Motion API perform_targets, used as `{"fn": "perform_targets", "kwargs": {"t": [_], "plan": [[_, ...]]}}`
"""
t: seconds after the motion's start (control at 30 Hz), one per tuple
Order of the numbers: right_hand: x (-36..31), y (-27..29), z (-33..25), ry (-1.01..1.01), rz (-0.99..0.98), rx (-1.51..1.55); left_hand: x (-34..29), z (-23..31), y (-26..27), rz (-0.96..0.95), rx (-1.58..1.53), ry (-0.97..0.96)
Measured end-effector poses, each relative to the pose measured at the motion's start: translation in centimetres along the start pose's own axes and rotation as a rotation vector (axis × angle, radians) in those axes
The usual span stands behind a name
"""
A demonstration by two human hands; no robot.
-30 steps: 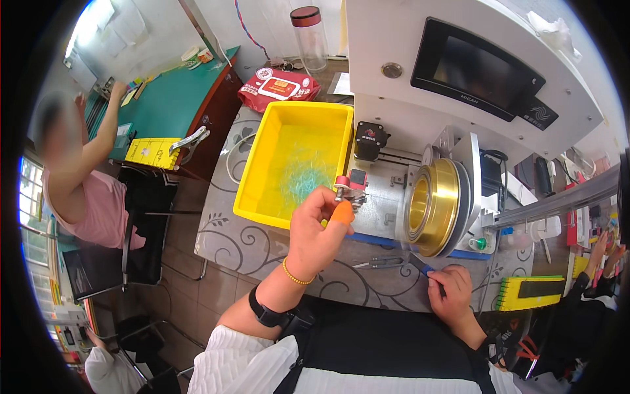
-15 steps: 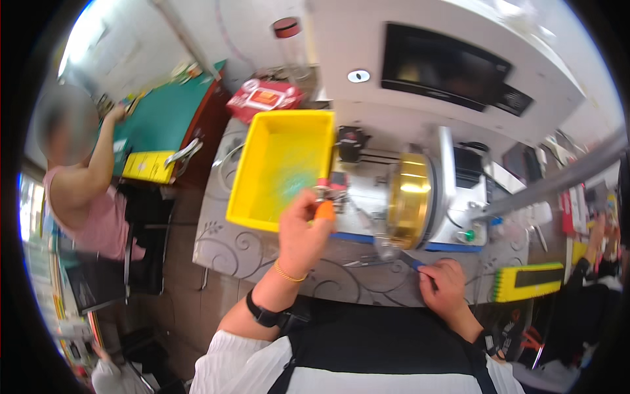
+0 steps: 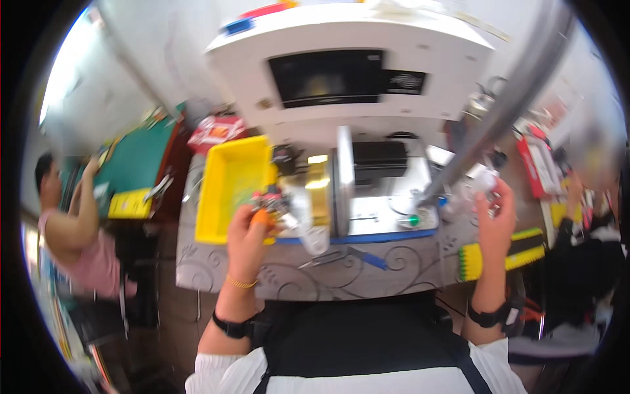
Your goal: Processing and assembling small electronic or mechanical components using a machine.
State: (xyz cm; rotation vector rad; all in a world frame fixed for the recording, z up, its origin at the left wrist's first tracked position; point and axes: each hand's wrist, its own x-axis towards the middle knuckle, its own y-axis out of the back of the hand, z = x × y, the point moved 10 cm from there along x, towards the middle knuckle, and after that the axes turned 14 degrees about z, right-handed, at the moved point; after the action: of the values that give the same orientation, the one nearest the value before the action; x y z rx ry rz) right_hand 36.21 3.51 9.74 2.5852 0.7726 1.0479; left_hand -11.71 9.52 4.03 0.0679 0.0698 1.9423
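My left hand (image 3: 245, 238) is closed in a pinch at the front of the machine, an orange cover (image 3: 262, 219) at its thumb tip. Just past its fingertips is a small red and metal fixture (image 3: 272, 199); what the fingers hold is hidden. A gold wheel (image 3: 319, 194) on the machine stands to the right of that hand. My right hand (image 3: 497, 213) is raised at the right, its fingers curled round a small whitish container (image 3: 485, 181), blurred. On the patterned table lie tweezers (image 3: 321, 259) and a blue-handled tool (image 3: 369, 259).
A yellow tray (image 3: 203, 220) sits left of the machine. Behind stands a white cabinet (image 3: 453, 72) with a dark screen. A grey pole (image 3: 485, 125) slants across the right side. A yellow-black pad (image 3: 471, 262) lies under my right forearm. Co-workers sit at both sides.
The view has swung to the right. My right hand has left the blue-handled tool and now grips the whitish container farther right. The left hand stays by the fixture.
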Motion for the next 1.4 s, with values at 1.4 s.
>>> {"fn": "perform_targets", "kwargs": {"t": [1.4], "plan": [[-9.3, -13.2, -25.9, 0.491, -0.466, 0.533, -0.8, 4.2, 0.0, -0.035, 0.182, -0.737]]}}
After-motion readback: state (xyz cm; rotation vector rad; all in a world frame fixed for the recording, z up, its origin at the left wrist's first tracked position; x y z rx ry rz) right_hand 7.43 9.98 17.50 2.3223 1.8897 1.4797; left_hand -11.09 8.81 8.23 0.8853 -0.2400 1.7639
